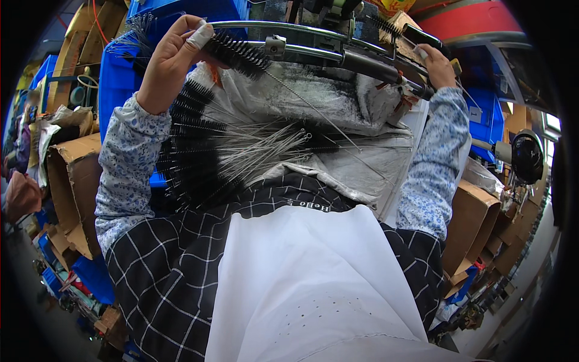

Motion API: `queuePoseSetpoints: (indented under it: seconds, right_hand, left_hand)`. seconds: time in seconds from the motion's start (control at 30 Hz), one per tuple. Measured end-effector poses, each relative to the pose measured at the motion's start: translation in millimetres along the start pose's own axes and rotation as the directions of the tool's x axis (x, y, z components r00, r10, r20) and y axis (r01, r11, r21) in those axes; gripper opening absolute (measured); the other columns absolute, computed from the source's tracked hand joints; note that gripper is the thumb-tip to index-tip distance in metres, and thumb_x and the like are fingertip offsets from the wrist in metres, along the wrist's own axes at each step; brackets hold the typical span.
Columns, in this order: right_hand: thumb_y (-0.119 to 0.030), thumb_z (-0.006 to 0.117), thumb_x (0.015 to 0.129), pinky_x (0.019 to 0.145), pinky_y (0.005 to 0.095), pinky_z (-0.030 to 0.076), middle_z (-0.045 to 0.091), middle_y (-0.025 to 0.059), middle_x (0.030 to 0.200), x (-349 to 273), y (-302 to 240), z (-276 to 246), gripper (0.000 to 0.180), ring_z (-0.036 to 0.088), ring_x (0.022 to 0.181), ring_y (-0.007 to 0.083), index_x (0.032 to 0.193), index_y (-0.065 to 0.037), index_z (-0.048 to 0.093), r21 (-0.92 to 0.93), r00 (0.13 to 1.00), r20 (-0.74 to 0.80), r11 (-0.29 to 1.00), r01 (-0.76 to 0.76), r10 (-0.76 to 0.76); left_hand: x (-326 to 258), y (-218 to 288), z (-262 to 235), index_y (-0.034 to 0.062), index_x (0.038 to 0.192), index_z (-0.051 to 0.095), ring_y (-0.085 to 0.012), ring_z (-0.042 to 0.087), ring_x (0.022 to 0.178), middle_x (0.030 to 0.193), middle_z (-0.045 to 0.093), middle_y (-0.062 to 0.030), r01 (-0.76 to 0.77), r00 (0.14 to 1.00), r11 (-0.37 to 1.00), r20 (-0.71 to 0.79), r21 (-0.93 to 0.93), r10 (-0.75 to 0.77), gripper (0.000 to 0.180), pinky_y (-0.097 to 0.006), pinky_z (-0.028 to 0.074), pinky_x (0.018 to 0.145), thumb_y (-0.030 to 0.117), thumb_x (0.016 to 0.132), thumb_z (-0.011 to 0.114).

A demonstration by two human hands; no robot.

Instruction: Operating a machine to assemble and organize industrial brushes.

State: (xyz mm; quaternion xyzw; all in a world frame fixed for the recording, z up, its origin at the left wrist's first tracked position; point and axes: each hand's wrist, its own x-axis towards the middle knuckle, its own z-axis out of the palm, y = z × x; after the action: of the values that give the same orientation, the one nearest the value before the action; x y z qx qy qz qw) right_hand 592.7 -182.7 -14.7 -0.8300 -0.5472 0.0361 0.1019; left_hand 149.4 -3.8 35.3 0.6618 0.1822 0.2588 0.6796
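Observation:
My left hand (181, 55), tape around a fingertip, is closed at the upper left on the bristled end of a black wire brush (241, 55). That brush's twisted metal stem slants down to the right over the cloth. At the upper right my right hand (436, 65), also with a taped finger, is closed around the thin stem of a smaller brush (382, 26). Between my hands runs a machine's curved metal rail (301, 50). Across my lap lies a pile of similar brushes (196, 145), black bristles to the left and looped wire stems to the right.
A smudged grey-white cloth (374, 166) lies under the brushes. Blue bins (114, 90) stand at the left and right. More wire stems (132, 39) stick up at the far left. Cardboard boxes (75, 187) flank me, and a small black fan (527, 157) is at the right.

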Motion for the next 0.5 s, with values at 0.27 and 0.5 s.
queuePoseSetpoints:
  seconds: [0.27, 0.5]
  right_hand:
    - [-0.024, 0.039, 0.088, 0.077, 0.0313, 0.043, 0.057, 0.0117, 0.094, -83.2, -150.1, 6.6, 0.031, 0.054, 0.086, 0.0215, 0.111, -0.005, 0.047, 0.778, 0.808, 0.342, 0.627, 0.043, -0.479]
    - [-0.028, 0.043, 0.086, 0.063, 0.0288, 0.044, 0.059, 0.008, 0.082, -38.7, -153.0, 56.2, 0.029, 0.052, 0.068, 0.0164, 0.104, -0.007, 0.054, 0.503, 0.998, -0.062, 0.863, 0.047, -0.019]
  left_hand:
    - [13.2, -12.4, 57.4, 0.0011, 0.093, 0.038, -0.0177, 0.059, 0.079, 0.087, 0.053, -0.0098, 0.082, 0.976, 0.995, 0.198, 0.063, -0.093, 0.015, -0.027, 0.048, 0.072, 0.015, 0.088, 0.041]
    - [-32.7, -11.0, -11.7, 0.0025, 0.098, 0.039, -0.0159, 0.052, 0.062, 0.076, 0.054, -0.0093, 0.246, 0.941, 0.719, 0.018, 0.65, -0.338, 0.019, -0.026, 0.042, 0.058, 0.017, 0.087, 0.043]
